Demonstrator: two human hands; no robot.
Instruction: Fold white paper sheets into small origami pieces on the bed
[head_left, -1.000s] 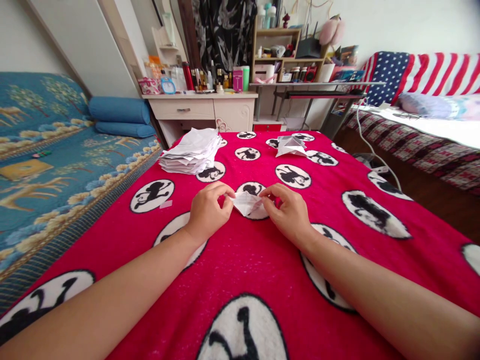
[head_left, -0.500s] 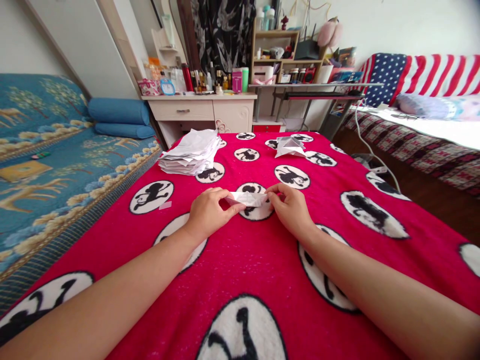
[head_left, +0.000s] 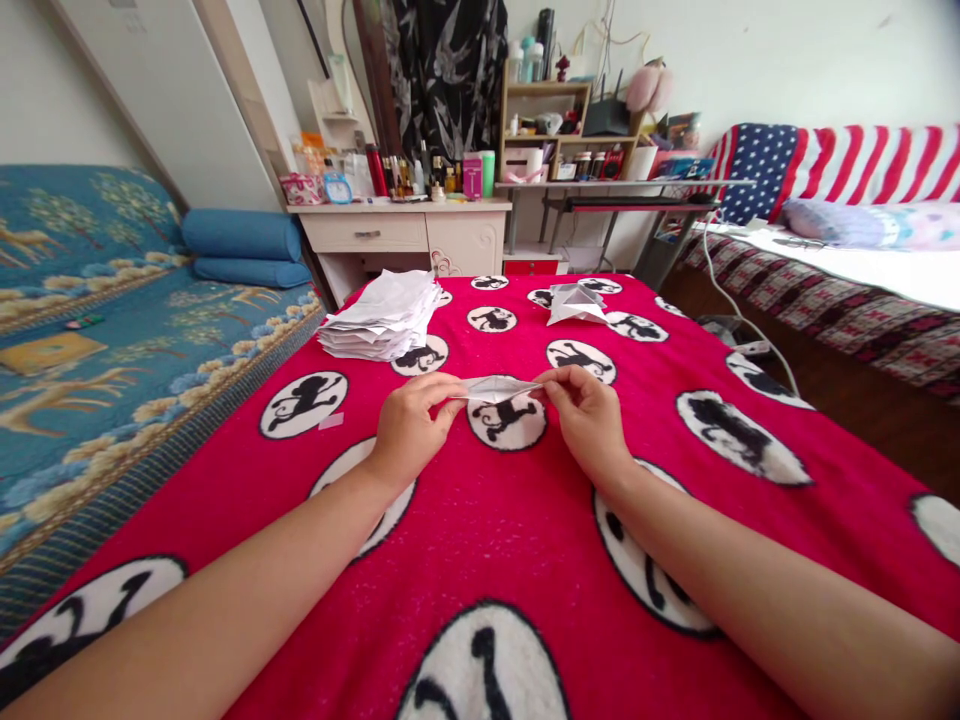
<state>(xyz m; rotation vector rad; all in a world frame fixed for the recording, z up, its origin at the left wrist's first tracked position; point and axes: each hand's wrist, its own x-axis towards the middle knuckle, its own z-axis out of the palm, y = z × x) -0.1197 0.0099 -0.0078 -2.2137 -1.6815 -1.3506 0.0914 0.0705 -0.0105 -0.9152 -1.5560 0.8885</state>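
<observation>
A small piece of folded white paper (head_left: 495, 388) is stretched between my two hands above the red blanket (head_left: 480, 530). My left hand (head_left: 417, 425) pinches its left end between thumb and fingers. At the opposite end, my right hand (head_left: 589, 415) grips the paper's tip, its fingers curled closed. The paper looks long and narrow, with creases and slightly parted edges along its middle. Farther off on the blanket, to the right, sits a folded paper shape with points (head_left: 576, 303). A thick stack of white paper sheets (head_left: 382, 315) lies at the back left.
A small pale scrap (head_left: 331, 421) lies left of my left hand. A blue patterned sofa (head_left: 97, 400) runs along the left side. Behind the blanket stand a white dresser (head_left: 405, 232) with bottles and a desk with shelves (head_left: 547, 130). A bed (head_left: 862, 290) is at the right.
Both hands still hold the folded paper, which has been tilted and now shows a narrower, slightly opened side. The left thumb has drawn back toward the paper's left end. The view has shifted a little upward.
</observation>
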